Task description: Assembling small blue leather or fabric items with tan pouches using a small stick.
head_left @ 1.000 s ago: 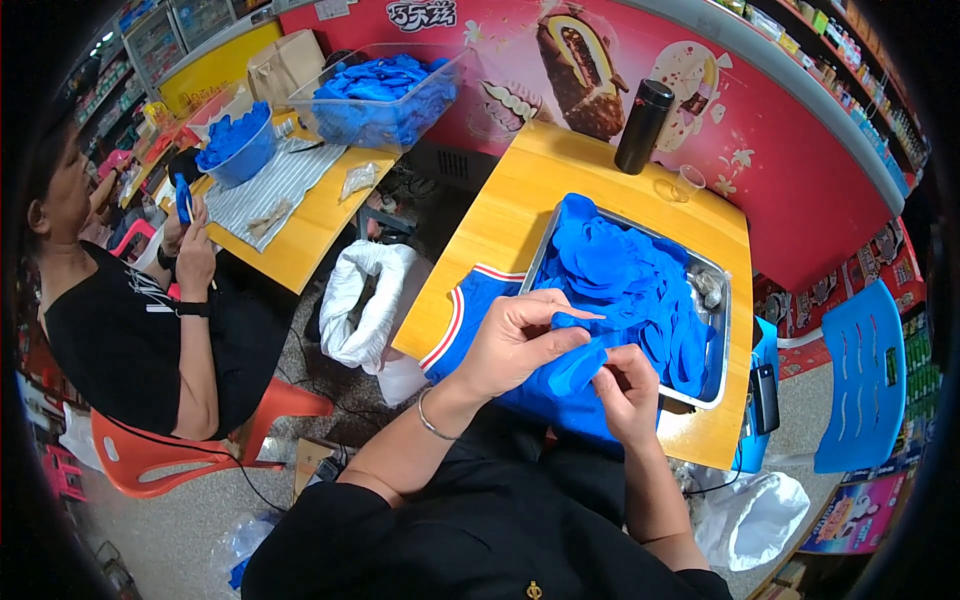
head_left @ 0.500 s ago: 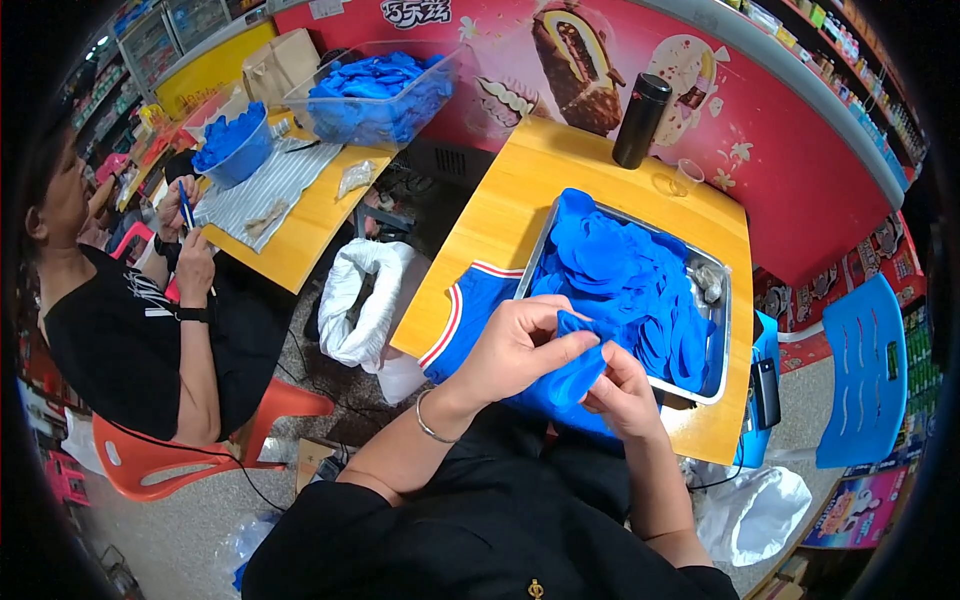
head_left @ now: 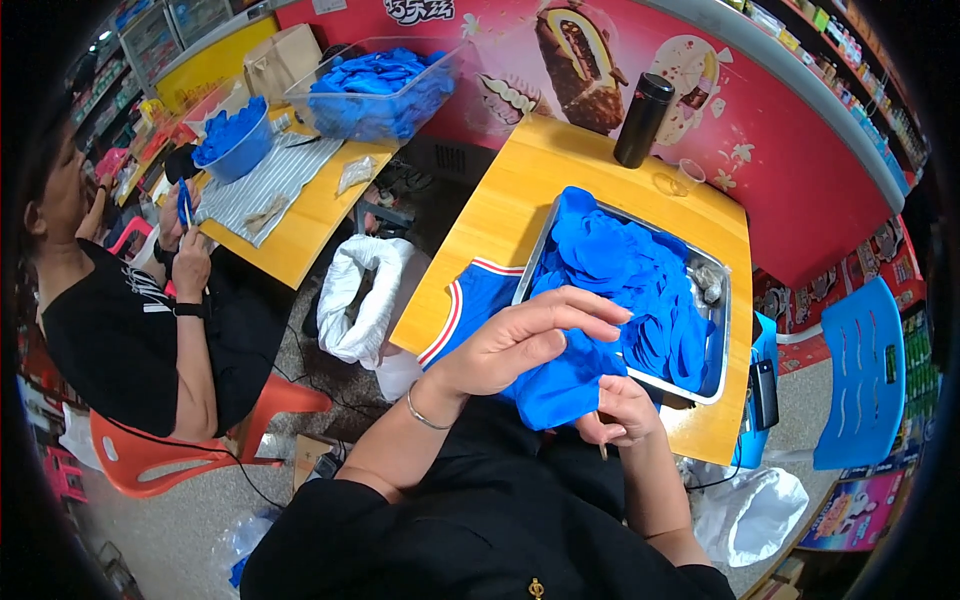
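Note:
My left hand [head_left: 520, 345] is open, its fingers stretched out and pointing right, over a piece of blue cloth [head_left: 565, 390]. My right hand [head_left: 625, 412] is closed beside the cloth's right edge, with its thumb and fingers drawn together. A thin pale tip shows below its fingers; what it holds I cannot make out. Just beyond both hands, a metal tray [head_left: 722, 370] bears a heap of thin blue fabric pieces [head_left: 625, 270] with rounded edges. A small clear plastic bag [head_left: 709, 280] lies at the tray's right side.
A blue garment with red and white trim [head_left: 470, 300] lies left of the tray on the wooden table [head_left: 500, 200]. A black bottle [head_left: 643, 120] and a clear cup [head_left: 689, 176] stand at its far side. A white sack [head_left: 350, 300] stands left; a person [head_left: 130, 320] works beyond it.
My left hand has let go of the blue cloth and its fingers have straightened. My right hand has moved slightly down toward me. The blue cloth hangs lower and spreads wider.

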A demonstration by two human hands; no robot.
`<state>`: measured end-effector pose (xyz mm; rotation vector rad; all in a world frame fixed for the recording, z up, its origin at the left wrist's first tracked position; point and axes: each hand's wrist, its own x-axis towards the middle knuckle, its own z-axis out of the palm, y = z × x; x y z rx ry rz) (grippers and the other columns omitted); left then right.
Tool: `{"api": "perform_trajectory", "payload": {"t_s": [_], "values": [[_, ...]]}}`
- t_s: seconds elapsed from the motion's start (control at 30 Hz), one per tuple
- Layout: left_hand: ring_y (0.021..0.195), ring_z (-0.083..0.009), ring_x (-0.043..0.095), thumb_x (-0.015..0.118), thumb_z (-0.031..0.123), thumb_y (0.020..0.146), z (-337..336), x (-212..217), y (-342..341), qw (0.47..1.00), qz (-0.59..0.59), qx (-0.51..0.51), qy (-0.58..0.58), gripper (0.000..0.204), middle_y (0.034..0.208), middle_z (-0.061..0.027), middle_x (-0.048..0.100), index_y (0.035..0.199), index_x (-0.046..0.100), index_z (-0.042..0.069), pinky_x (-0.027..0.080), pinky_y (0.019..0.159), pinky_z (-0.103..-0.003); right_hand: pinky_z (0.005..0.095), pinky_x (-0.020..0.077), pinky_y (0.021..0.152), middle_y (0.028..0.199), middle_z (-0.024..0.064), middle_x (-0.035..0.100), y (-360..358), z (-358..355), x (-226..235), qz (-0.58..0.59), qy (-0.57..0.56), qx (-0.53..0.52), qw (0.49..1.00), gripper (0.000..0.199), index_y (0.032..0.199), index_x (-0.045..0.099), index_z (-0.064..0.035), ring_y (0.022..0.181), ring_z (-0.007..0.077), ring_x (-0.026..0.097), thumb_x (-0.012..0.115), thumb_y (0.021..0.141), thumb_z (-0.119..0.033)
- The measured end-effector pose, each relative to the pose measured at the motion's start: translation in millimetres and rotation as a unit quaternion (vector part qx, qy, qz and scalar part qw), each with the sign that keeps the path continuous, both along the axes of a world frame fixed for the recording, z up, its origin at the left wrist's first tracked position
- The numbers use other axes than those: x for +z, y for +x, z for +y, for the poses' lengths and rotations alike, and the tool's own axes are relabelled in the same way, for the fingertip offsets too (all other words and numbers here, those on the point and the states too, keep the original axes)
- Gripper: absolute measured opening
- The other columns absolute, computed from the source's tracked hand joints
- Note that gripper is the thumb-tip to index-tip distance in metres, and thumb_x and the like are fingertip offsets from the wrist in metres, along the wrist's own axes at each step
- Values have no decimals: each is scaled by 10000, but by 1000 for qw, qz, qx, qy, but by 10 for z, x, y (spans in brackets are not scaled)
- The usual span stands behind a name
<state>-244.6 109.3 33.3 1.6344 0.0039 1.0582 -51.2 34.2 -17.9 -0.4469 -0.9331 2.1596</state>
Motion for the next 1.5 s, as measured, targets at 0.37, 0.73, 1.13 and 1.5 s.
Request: {"api": "perform_trajectory", "payload": {"t_s": [0.37,0.73,1.13,1.5], "values": [[896,-137,509,499,-20,830,-21,-94,31,993,-67,-17,-96,225,993,-75,526,1023,600,35,402,780,-250,163,249,406,679,51,533,-196,-13,-7,-29,43,-77,996,295,1098,486,-28,449,27,349,449,943,-277],[666,-39,432,550,-23,793,-3,-165,101,957,-3,256,-135,111,767,-6,500,828,641,29,314,569,-177,186,333,495,787,4,539,-362,-19,-105,-310,246,-303,867,172,1042,569,-30,559,60,433,505,907,-115],[597,-32,418,442,90,866,74,-100,-16,973,-47,75,-215,147,992,-58,556,891,574,30,352,549,-176,174,249,389,623,21,484,-210,-33,86,25,-78,-89,993,244,1111,529,16,421,37,341,452,913,-105],[709,-68,494,660,117,817,65,-165,-3,961,-40,271,-40,122,798,-22,578,901,648,30,370,590,-182,198,357,454,760,53,597,-291,-56,-25,-244,151,-264,921,202,1069,527,-13,530,51,450,502,906,-129]]}}
